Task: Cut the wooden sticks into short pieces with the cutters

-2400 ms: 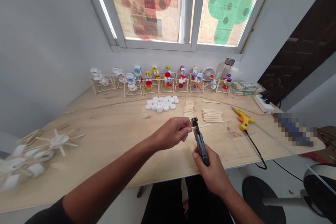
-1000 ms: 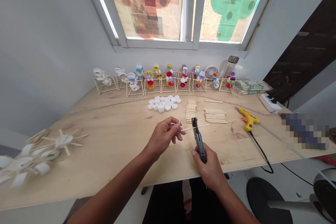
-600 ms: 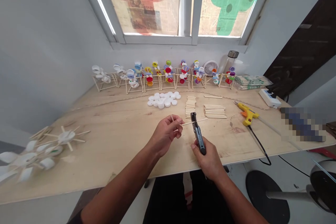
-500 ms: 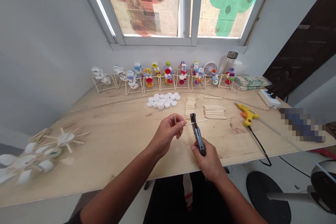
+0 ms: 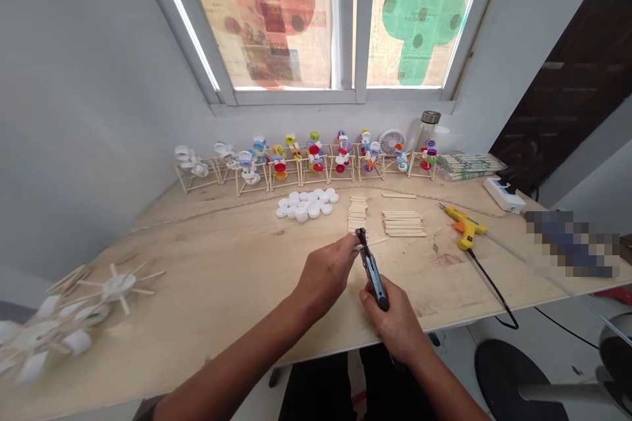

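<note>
A thin, pale wooden stick [image 5: 379, 241] is pinched by the fingers of the left hand [image 5: 326, 274], seemingly for steadiness, across grey metal pliers [image 5: 374, 278] wrapped by the right hand's [image 5: 397, 320] fingers, short pale wooden sticks [image 5: 357, 212] lying just beyond.

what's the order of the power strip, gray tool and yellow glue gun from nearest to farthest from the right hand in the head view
1. gray tool: held in the right hand
2. yellow glue gun: on the table, ahead and to the hand's right
3. power strip: beyond the glue gun, farther right
</note>
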Demonstrator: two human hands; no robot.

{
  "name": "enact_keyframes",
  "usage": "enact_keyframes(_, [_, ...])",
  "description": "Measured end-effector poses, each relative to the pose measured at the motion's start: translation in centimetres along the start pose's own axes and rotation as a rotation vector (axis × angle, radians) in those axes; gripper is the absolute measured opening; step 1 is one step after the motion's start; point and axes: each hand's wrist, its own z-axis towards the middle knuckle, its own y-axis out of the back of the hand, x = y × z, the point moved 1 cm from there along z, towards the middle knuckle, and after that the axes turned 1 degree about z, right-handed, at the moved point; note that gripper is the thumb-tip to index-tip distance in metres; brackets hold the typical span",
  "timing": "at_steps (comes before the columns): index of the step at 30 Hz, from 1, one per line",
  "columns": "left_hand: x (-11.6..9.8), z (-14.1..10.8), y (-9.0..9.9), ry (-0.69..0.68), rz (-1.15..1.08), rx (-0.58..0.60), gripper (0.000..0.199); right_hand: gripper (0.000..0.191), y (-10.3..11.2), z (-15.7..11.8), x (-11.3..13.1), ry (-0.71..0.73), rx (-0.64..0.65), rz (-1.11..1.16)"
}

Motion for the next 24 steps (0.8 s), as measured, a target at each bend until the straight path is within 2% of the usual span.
enact_keyframes(4, [0.4,-0.3,-0.6,-0.196,0.288,-0.098,0.014,0.013,0.1,0.0,0.2,-0.015,0.035,0.027])
enact_keyframes(8, [0.6,-0.3,-0.6,-0.308,0.413,-0.190,0.019,0.012,0.3,-0.3,0.5,-0.038,0.072,0.054])
enact_keyframes(19, [1.2,-0.8,-0.5,-0.458,0.464,-0.310,0.017,0.012,-0.2,-2.0,1.6,-0.023,-0.050,-0.087])
enact_keyframes(22, [1.6,-0.9,-0.8,-0.472,0.441,-0.337,0.015,0.013,-0.5,-2.3,1.7,-0.041,-0.030,-0.012])
enact_keyframes(24, [1.8,-0.9,-1.0,-0.472,0.425,-0.340,0.016,0.013,-0.5,-2.5,1.9,-0.071,0.034,0.111])
